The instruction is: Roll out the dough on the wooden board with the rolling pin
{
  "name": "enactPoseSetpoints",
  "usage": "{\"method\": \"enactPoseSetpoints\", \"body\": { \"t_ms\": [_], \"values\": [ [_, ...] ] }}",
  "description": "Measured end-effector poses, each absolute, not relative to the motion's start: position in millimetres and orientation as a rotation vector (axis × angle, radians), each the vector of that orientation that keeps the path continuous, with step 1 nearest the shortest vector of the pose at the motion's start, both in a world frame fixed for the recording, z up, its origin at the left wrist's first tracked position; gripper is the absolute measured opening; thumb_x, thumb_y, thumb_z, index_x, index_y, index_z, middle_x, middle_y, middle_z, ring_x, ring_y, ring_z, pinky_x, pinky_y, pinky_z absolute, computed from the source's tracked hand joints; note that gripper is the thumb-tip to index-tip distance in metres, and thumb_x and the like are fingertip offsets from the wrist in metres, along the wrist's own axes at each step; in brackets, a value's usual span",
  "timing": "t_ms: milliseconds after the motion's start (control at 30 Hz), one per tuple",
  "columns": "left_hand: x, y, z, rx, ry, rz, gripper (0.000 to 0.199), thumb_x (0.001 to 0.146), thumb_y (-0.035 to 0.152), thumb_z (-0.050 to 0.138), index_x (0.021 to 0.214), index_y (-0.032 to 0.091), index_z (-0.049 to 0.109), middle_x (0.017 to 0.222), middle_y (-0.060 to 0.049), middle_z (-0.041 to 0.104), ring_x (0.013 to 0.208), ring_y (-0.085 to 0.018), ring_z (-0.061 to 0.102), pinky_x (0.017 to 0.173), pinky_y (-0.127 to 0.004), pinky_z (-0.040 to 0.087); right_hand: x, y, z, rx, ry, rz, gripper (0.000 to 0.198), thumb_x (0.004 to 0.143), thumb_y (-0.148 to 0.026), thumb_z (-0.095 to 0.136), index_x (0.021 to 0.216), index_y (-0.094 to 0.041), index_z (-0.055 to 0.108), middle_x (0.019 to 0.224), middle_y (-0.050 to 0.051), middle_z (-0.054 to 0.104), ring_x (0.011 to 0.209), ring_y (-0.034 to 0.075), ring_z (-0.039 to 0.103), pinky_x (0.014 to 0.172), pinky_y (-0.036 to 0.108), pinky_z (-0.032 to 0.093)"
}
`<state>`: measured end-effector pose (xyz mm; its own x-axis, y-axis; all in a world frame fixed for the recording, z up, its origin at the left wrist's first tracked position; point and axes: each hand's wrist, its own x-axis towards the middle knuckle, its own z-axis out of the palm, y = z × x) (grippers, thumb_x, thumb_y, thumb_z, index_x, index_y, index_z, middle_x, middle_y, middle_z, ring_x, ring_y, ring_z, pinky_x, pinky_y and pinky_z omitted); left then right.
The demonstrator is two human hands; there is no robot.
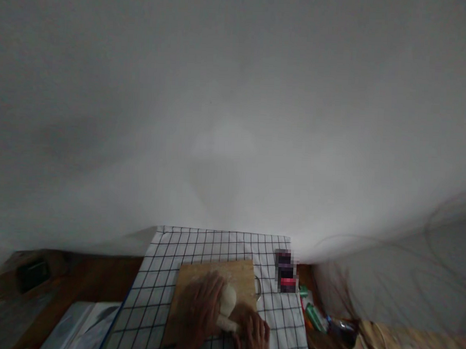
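A round of pale dough (228, 300) lies on a wooden board (229, 269). Just in front of it is a short, pale cylinder that looks like a rolling pin (226, 324), slightly slanted. My left hand (206, 301) reaches over the dough's left side, its fingers stretched forward and blurred; whether the palm touches the pin's left end is hidden. Around the pin's right end, my right hand (254, 334) has its fingers bent down near the board's front right corner.
Under the board is a white checked cloth (206, 249) on a table against a pale wall (235, 118). A curved metal handle (258, 289) shows at the board's right edge, and a pixelated dark item (286, 272) stands beyond it. Green bottles or cans (315, 317) sit lower right.
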<state>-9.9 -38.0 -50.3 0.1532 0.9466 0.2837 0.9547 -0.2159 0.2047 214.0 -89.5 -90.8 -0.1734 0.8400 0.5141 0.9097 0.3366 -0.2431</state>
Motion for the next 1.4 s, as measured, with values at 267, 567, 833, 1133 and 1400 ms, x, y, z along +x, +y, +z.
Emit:
{"method": "enactPoseSetpoints", "body": {
  "t_ms": [267, 567, 833, 1133, 1400],
  "values": [
    [-10, -38, -60, -2.212, -1.956, -0.649, 0.051, 0.092, 0.014, 0.046, 0.142, 0.024, 0.056, 0.153, -0.005, 0.052, 0.144, -0.026, 0.044, 0.117, -0.048, 0.039, 218, -66, -70, -1.424, -2.473, 0.058, 0.032, 0.085, -0.015, 0.056, 0.113, -0.03, 0.062, 0.109, 0.005, 0.073, 0.097, 0.026, 0.068, 0.078, 0.036, 0.049],
    [-20, -22, -60, -2.191, -1.917, -0.583, 0.05, 0.092, 0.015, 0.043, 0.14, 0.023, 0.056, 0.152, -0.008, 0.053, 0.147, -0.029, 0.039, 0.12, -0.057, 0.032, 224, -2, -17, -1.321, -2.802, 0.479, 0.028, 0.084, -0.022, 0.071, 0.109, -0.026, 0.06, 0.112, 0.004, 0.068, 0.096, 0.022, 0.068, 0.081, 0.033, 0.054],
    [-20, -15, -55, -2.383, -1.889, -0.48, 0.066, 0.085, 0.012, 0.046, 0.151, 0.022, 0.045, 0.162, -0.007, 0.039, 0.15, -0.03, 0.032, 0.12, -0.056, 0.029, 232, 19, -41, -1.025, -2.837, 0.249, 0.072, 0.083, -0.057, 0.073, 0.143, -0.023, 0.05, 0.145, 0.013, 0.057, 0.136, 0.035, 0.05, 0.111, 0.054, 0.042],
    [-16, -18, -41, -2.404, -2.017, -0.426, 0.069, 0.089, 0.016, 0.043, 0.157, 0.025, 0.035, 0.165, -0.005, 0.033, 0.152, -0.031, 0.028, 0.123, -0.059, 0.022, 232, 43, -33, -0.803, -2.912, 0.231, 0.095, 0.09, -0.071, 0.053, 0.16, -0.014, 0.024, 0.164, 0.015, 0.028, 0.153, 0.033, 0.021, 0.123, 0.056, 0.025],
    [-6, -16, -47, -2.389, -2.028, -0.426, 0.067, 0.088, 0.015, 0.045, 0.154, 0.02, 0.04, 0.162, -0.008, 0.037, 0.152, -0.03, 0.028, 0.121, -0.054, 0.027, 233, 39, -43, -0.828, -2.875, 0.228, 0.093, 0.091, -0.069, 0.052, 0.16, -0.014, 0.023, 0.165, 0.015, 0.026, 0.153, 0.034, 0.023, 0.124, 0.057, 0.023]
  ]
}}
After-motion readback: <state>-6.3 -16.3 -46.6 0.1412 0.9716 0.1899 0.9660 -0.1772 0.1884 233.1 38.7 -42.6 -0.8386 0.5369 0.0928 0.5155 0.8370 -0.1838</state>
